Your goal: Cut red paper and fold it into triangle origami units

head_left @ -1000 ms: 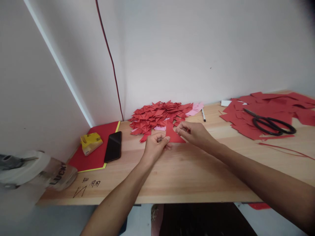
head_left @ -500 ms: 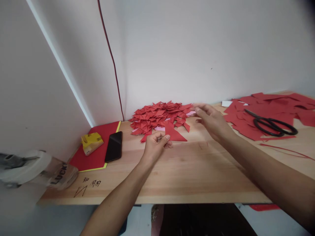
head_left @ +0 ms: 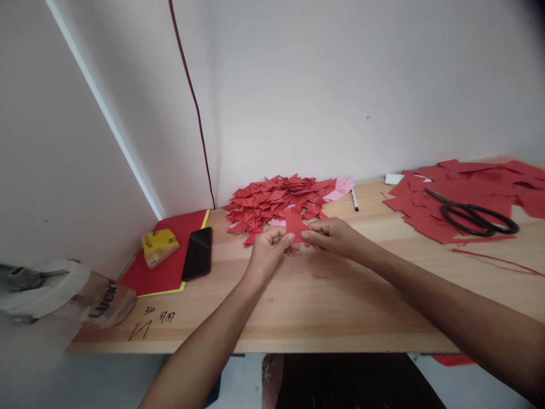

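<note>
A piece of folded red paper (head_left: 295, 222) is held above the table, pinched at both sides. My left hand (head_left: 272, 245) grips its left edge between thumb and fingers. On the other side, my right hand (head_left: 330, 236) pinches the right corner and covers part of it. Right behind the held paper lies a heap of folded red paper pieces (head_left: 268, 199), with some pink paper (head_left: 343, 187) showing at its right end and underneath.
Black-handled scissors (head_left: 472, 218) rest on flat red paper sheets (head_left: 460, 176) at the right. A marker (head_left: 355, 200) lies near the wall. To the left are a phone (head_left: 198, 253), a yellow packet (head_left: 159, 248), a red folder (head_left: 145, 278) and a clear tumbler (head_left: 106, 301) marked LUCKY.
My right hand has come down and left from beside the heap and closed on the right corner of the red paper. My left hand keeps its hold in place.
</note>
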`<state>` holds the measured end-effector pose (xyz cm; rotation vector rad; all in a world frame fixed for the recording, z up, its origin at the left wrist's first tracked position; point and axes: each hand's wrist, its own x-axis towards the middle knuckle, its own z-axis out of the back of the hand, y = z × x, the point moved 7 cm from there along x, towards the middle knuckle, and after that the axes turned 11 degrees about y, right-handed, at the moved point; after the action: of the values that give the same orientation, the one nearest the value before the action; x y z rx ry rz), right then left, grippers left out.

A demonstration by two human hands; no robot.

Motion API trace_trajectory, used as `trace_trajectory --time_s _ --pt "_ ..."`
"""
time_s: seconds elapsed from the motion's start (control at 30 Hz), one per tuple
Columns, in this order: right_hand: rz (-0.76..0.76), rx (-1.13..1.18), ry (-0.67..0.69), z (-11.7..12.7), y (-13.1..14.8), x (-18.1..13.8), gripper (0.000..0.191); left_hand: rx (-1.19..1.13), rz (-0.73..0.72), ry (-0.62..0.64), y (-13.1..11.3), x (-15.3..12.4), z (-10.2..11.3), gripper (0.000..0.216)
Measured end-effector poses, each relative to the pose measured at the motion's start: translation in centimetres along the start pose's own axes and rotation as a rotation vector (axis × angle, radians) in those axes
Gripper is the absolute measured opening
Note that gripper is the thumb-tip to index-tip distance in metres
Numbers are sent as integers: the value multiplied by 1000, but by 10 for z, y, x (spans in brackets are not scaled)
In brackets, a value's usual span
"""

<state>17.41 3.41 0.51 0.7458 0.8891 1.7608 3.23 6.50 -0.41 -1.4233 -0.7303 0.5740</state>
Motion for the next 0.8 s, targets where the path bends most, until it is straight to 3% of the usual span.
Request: trace_trajectory --time_s 0.2,0.37,0.6,0.8 --pt "5 -102 -91 3 5 -3 34 19 82 49 15 1 -4 42" --pt "3 4 -12 0 -3 2 41 108 50 113 10 1 -8 44" --pt "64 243 124 -9 -1 7 40 164 129 252 11 -5 -22 44" --pt "13 305 120 -12 -8 3 37 190 159 286 9 -6 -26 39"
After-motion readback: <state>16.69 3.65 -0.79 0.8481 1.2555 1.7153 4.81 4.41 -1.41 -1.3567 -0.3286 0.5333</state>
